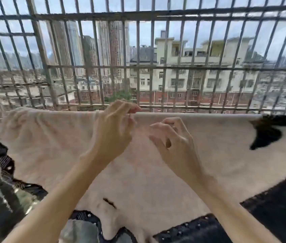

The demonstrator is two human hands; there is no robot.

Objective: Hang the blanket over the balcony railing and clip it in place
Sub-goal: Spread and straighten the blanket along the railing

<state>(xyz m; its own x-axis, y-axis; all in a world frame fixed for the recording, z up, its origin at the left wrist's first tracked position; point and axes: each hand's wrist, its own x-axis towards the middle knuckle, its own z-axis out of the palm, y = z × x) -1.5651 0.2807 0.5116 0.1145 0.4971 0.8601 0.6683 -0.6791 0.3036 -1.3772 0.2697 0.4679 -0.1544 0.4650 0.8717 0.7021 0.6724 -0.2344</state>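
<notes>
1. Over the balcony railing [86, 67] the blanket [138, 169] hangs draped, pale side toward the person, with no clip in sight
2. Left hand [116, 127] and right hand [172, 139] hover apart near the top fold, fingers loosely curled, gripping nothing
3. Risk: unclipped, the blanket could slide off if wind or uneven weight drags it

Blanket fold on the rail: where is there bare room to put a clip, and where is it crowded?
The blanket fold lies bare from the right hand to the black patch, and from the left hand toward the bunched left end. The middle is crowded: both hands are close together there.
</notes>
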